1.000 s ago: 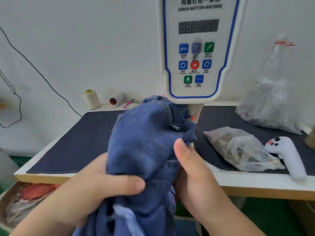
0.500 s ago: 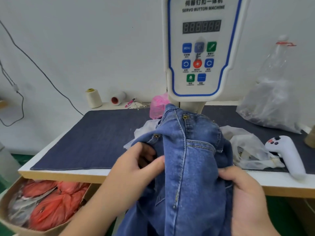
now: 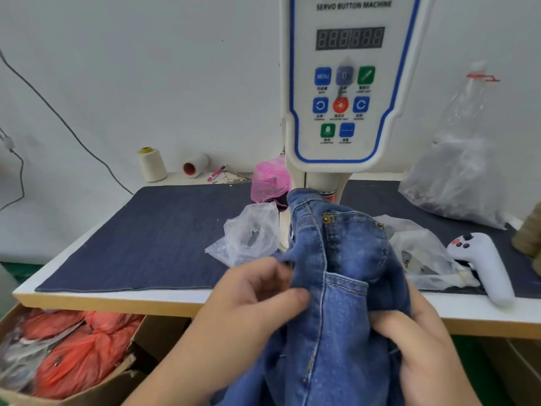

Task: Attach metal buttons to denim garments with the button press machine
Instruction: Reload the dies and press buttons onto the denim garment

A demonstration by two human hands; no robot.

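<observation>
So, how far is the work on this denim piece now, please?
Looks done: one metal button already sits on the denim garment. In hand: the left hand and right hand both grip the bunched garment in front of the button machine. Left: whether this piece needs more buttons, I cannot tell.

The denim garment [image 3: 336,288] hides the button machine [image 3: 342,83] base.
</observation>
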